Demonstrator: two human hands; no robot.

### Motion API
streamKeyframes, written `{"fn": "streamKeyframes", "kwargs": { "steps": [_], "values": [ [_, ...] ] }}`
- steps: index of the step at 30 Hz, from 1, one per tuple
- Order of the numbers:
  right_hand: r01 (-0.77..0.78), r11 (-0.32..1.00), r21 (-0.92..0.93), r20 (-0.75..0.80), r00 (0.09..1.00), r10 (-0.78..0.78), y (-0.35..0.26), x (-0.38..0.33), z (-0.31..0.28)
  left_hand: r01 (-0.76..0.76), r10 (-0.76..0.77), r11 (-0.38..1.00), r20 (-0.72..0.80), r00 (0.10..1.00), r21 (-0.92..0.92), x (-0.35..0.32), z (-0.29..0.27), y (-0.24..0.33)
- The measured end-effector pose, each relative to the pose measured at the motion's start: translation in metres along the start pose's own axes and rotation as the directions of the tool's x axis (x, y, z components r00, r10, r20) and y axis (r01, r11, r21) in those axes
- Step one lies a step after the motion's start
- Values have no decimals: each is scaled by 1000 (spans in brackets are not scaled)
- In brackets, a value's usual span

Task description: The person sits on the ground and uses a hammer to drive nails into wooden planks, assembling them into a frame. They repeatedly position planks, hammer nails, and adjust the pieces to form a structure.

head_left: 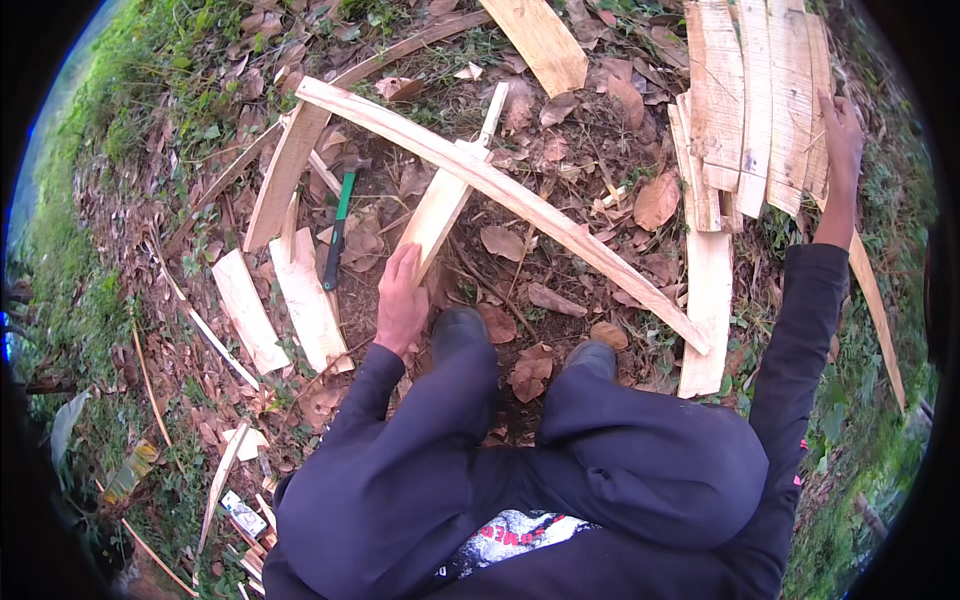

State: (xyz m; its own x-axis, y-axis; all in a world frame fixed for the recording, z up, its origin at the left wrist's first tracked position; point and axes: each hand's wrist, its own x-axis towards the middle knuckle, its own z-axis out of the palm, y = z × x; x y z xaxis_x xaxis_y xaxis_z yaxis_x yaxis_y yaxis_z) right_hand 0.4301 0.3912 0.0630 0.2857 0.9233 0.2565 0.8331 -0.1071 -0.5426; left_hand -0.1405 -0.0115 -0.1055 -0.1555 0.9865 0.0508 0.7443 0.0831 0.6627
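My left hand (400,298) is closed round the near end of a pale wooden board (437,215), which points away from me between my feet and the hammer. A long, narrow wooden strip (520,200) lies slantwise across that board. At the far right, my right hand (842,140) reaches to the outer edge of a stack of pale boards (760,105). Its fingers look stretched out along the edge of the outermost board; the thumb is hard to make out.
A hammer (341,222) with a green and black handle lies left of centre. Two short boards (248,310) rest beside it, near a leaning plank (285,180). Another board (540,45) lies at the top. Dry leaves (656,200) cover the ground; wood scraps (250,555) lie lower left.
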Motion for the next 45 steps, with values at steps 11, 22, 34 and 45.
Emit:
{"fn": "streamKeyframes", "kwargs": {
  "steps": [11,22,34,45],
  "values": [
    [-168,860,-481,-187,979,87,116,-76,35,12,-13,1000,42,999,6,6,15,8],
    [236,947,217,634,703,-321,-11,-309,111,27,-29,999,59,998,37,18,29,26],
    [-66,944,324,804,546,-238,-46,-312,68,254,-243,951,81,967,-178,10,-4,42],
    [-99,968,231,823,550,-140,-82,-284,26,163,-155,977,67,986,-135,-9,-38,45]
  ]
}}
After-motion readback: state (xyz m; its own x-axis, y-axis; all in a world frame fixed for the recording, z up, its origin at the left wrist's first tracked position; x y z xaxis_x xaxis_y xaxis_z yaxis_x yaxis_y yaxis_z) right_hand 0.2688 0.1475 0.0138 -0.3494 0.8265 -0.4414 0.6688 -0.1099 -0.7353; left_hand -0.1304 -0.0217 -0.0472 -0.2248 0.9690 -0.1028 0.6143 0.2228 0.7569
